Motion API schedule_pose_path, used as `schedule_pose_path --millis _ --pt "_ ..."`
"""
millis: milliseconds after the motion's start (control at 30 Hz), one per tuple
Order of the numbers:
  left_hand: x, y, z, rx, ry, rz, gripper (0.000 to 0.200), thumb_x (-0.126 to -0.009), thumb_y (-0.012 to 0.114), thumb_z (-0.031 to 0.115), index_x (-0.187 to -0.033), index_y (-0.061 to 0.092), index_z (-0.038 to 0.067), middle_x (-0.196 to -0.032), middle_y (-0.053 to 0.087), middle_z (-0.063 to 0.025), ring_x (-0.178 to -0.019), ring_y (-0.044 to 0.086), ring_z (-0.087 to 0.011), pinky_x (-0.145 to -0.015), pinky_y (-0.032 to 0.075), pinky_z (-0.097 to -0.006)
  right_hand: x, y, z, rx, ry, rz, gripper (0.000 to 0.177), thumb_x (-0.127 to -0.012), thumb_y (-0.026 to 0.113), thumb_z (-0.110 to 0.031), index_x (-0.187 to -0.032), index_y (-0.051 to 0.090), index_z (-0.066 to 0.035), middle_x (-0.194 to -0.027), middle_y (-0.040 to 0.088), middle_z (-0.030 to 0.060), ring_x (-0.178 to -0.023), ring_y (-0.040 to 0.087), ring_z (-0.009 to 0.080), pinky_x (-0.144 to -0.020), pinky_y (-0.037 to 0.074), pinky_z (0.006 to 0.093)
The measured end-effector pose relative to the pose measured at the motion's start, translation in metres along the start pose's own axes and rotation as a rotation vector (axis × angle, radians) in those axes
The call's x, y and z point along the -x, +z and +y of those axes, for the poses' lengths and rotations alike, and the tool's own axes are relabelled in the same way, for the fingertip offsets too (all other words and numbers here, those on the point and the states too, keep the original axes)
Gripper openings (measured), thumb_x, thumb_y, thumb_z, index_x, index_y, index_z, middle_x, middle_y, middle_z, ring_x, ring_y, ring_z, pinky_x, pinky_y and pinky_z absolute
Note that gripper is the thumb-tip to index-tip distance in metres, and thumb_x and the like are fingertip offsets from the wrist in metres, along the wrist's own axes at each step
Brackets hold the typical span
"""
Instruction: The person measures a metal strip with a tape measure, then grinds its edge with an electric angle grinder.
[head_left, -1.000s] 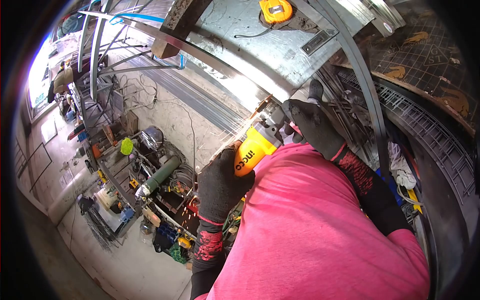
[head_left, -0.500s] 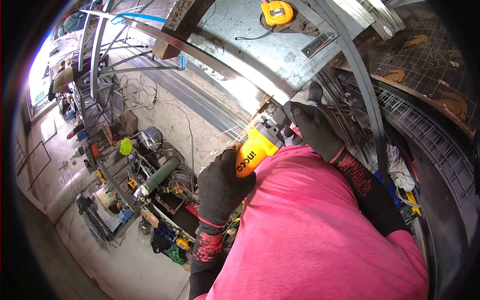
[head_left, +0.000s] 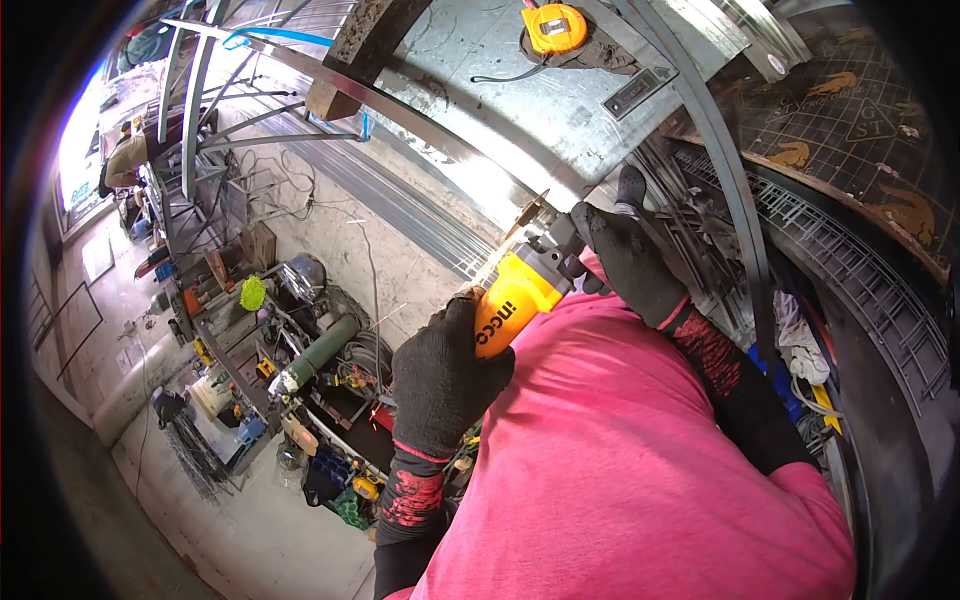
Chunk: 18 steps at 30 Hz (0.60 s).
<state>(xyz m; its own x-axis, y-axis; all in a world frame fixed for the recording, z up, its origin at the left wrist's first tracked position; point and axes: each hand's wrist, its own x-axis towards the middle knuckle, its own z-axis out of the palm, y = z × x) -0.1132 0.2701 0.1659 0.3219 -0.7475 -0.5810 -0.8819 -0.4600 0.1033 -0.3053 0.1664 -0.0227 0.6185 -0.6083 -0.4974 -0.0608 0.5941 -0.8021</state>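
Observation:
A yellow and grey angle grinder (head_left: 515, 300) lies across the middle of the view, close in front of my pink shirt (head_left: 620, 450). My left hand (head_left: 450, 375), in a black glove, is wrapped around its yellow body. At its grey head, my gloved right hand (head_left: 632, 262) is closed with the fingers partly hidden. The thin disc (head_left: 530, 210) meets the end region of a long flat metal bar (head_left: 430, 125), and faint sparks streak down and left from there.
A tape measure (head_left: 555, 28) rests on the metal-topped bench (head_left: 480, 60). A curved metal strip (head_left: 725, 140) arcs past my right arm. Tools, a green cylinder (head_left: 318, 352) and cables crowd the floor at left. Another person (head_left: 128, 160) bends over at the far left.
The grinder has shifted very slightly, and its disc edge shows more clearly above the bar. Sparks look thinner, some reaching farther left. Both hands keep their hold.

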Motion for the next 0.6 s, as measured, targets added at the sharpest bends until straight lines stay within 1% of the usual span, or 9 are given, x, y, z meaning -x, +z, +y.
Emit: schedule_pose_path --millis 100,167,300,367,400,467,500,567,600 --pt "-0.002 -0.002 0.003 -0.009 0.026 0.007 0.068 -0.079 0.090 0.030 -0.141 0.070 0.010 -0.099 0.080 -0.0181 -0.088 0.080 -0.0391 -0.075 0.063 -0.0477 0.005 -0.001 -0.009 0.012 0.122 -0.052 0.055 -0.116 0.052 -0.057 -0.129 0.074 -0.008 -0.089 0.073 0.0015 -0.066 0.064 0.0064 -0.055 0.052 0.0217" --pt "-0.002 -0.003 0.005 -0.036 0.039 0.030 0.068 -0.079 0.090 0.031 -0.141 0.070 0.011 -0.099 0.080 -0.0174 -0.087 0.080 -0.0388 -0.074 0.063 -0.0478 0.010 0.006 -0.009 0.110 -0.029 0.081 0.058 -0.116 0.051 -0.058 -0.126 0.075 -0.007 -0.087 0.073 0.0025 -0.063 0.063 0.0069 -0.054 0.052 0.0224" --pt "-0.002 -0.006 0.006 -0.019 0.063 0.045 0.066 -0.078 0.091 0.030 -0.138 0.072 0.009 -0.101 0.081 -0.0181 -0.088 0.080 -0.0391 -0.076 0.063 -0.0469 0.004 0.004 0.002 0.153 -0.237 0.054 0.061 -0.115 0.050 -0.061 -0.129 0.074 -0.007 -0.089 0.074 0.0033 -0.065 0.064 0.0074 -0.055 0.052 0.0224" --pt "0.005 -0.004 -0.004 0.128 0.062 0.090 0.066 -0.079 0.089 0.030 -0.137 0.071 0.005 -0.101 0.080 -0.0183 -0.090 0.080 -0.0390 -0.078 0.064 -0.0470 0.004 0.002 -0.008 -0.227 0.174 -0.039 0.060 -0.115 0.051 -0.060 -0.132 0.072 -0.006 -0.090 0.074 0.0046 -0.066 0.065 0.0082 -0.059 0.054 0.0227" --pt "0.008 -0.002 -0.009 0.128 0.069 0.088 0.066 -0.079 0.089 0.030 -0.137 0.071 0.005 -0.101 0.080 -0.0183 -0.090 0.080 -0.0390 -0.078 0.064 -0.0470 0.001 -0.004 -0.009 -0.228 0.172 -0.032 0.060 -0.115 0.051 -0.060 -0.132 0.072 -0.006 -0.090 0.074 0.0046 -0.066 0.065 0.0082 -0.059 0.054 0.0227" --pt "0.016 0.003 -0.022 0.272 0.026 0.172 0.067 -0.077 0.092 0.028 -0.136 0.074 0.004 -0.099 0.081 -0.0202 -0.090 0.081 -0.0383 -0.078 0.064 -0.0436 -0.006 -0.017 -0.013 -0.093 0.261 -0.262 0.059 -0.112 0.057 -0.059 -0.137 0.070 -0.007 -0.092 0.074 0.0075 -0.067 0.067 0.0124 -0.064 0.058 0.0257" --pt "0.019 0.005 -0.028 0.272 0.027 0.176 0.067 -0.077 0.092 0.028 -0.136 0.074 0.004 -0.099 0.081 -0.0202 -0.090 0.081 -0.0383 -0.078 0.064 -0.0436 -0.009 -0.017 -0.019 -0.091 0.258 -0.263 0.059 -0.112 0.057 -0.059 -0.137 0.070 -0.007 -0.092 0.074 0.0075 -0.067 0.067 0.0124 -0.064 0.058 0.0257" --pt "0.024 0.011 -0.038 0.350 -0.071 0.221 0.062 -0.077 0.093 0.027 -0.132 0.075 0.004 -0.094 0.080 -0.0203 -0.088 0.082 -0.0367 -0.077 0.063 -0.0420 -0.013 -0.017 -0.038 -0.072 0.463 -0.326 0.047 -0.113 0.060 -0.045 -0.131 0.074 -0.004 -0.094 0.074 0.0066 -0.072 0.067 0.0134 -0.063 0.054 0.0297" --pt "0.026 0.014 -0.043 0.360 -0.114 0.224 0.061 -0.078 0.094 0.027 -0.130 0.074 0.002 -0.094 0.080 -0.0196 -0.087 0.082 -0.0334 -0.077 0.062 -0.0418 -0.012 -0.015 -0.031 -0.309 0.504 -0.323 0.051 -0.111 0.061 -0.050 -0.124 0.074 -0.002 -0.087 0.070 0.0057 -0.070 0.065 0.0148 -0.062 0.052 0.0301"
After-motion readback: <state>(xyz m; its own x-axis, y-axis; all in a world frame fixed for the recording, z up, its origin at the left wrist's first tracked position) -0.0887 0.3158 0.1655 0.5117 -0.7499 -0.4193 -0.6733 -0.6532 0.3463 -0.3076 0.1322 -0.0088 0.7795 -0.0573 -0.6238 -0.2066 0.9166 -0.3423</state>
